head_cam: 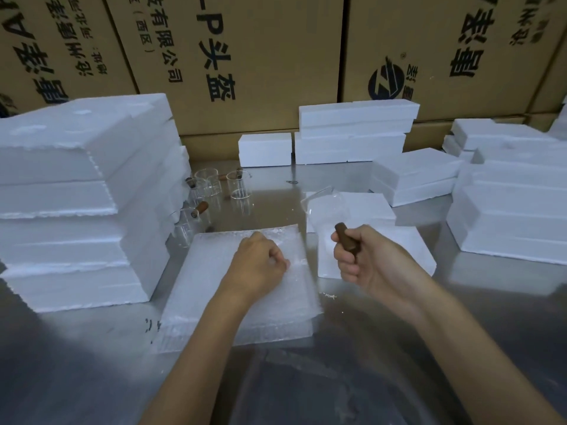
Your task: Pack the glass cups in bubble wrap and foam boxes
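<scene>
bench (92,348): steel, slick; anything dropped could skid.
foam boxes (76,194): tall stack far left, an elbow bump may topple it.
bubble wrap (214,302): near centre, left hand (260,266) pinches the top sheet; may lift several.
glass cup (325,207): right, mid-air over a foam box; right hand (362,260) grips only its wooden handle (346,239), swing could strike foam.
spare cups (211,185): far centre, near the stack's edge.

We have a single view, from a wide-angle camera worn on the person's head. It looks forward and down onto the metal table (352,348), close enough that both forearms enter from the bottom edge and the left hand (260,265) and right hand (365,259) sit near the centre. Farther off, the view reaches the cardboard cartons (245,56) standing behind the table. Straight edges bow towards the borders, as a wide lens makes them. With only one view, nothing is shared with another.
</scene>
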A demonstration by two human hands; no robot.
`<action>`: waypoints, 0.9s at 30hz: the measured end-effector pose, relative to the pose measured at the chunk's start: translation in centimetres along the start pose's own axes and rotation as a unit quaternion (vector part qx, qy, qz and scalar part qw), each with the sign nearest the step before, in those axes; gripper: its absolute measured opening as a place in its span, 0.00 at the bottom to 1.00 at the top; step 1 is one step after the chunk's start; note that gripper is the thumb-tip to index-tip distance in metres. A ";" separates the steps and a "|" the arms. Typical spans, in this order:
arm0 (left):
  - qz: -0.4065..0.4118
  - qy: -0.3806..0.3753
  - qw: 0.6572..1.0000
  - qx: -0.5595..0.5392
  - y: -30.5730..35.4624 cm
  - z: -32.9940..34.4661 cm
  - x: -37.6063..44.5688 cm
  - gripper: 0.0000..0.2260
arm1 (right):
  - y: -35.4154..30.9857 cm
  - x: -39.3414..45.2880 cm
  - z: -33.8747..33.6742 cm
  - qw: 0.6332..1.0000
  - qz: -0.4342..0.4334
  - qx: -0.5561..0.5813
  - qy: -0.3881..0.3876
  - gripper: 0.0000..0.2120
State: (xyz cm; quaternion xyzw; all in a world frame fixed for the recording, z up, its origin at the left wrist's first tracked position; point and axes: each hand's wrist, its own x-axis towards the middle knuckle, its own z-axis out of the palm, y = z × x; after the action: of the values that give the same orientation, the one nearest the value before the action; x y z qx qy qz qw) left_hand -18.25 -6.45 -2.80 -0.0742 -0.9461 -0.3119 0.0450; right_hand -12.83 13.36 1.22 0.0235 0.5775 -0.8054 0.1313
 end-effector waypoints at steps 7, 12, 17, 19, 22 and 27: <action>-0.004 0.074 0.990 -0.122 0.6 -1.2 -0.6 0.10 | 1.5 0.4 0.1 0.994 0.013 -0.106 0.038 0.15; 0.031 0.122 0.962 -0.244 2.1 -2.8 -1.5 0.10 | 2.3 0.5 0.2 0.958 -0.050 -0.276 0.054 0.15; 0.151 0.143 0.953 -0.222 4.5 -3.0 -3.0 0.07 | 3.3 -0.3 0.9 0.836 -0.183 -0.512 0.075 0.11; 0.187 0.137 0.954 -0.188 5.2 -2.5 -3.5 0.06 | 3.3 -0.2 1.4 0.849 -0.186 -0.485 0.093 0.11; 0.238 0.150 0.952 -0.121 6.1 -1.8 -4.3 0.05 | 2.4 -0.1 1.5 0.955 -0.099 -0.259 0.107 0.16; 0.284 0.113 0.944 -0.121 7.1 -0.8 -5.1 0.04 | 0.7 -0.5 0.7 0.991 -0.010 0.131 -0.037 0.15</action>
State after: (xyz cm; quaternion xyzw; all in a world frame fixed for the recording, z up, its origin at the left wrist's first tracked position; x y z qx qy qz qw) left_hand -12.04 -1.88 1.31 -0.3090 -0.8298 -0.4042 0.2292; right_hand -12.06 12.61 0.86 0.0046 0.4615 -0.8760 0.1402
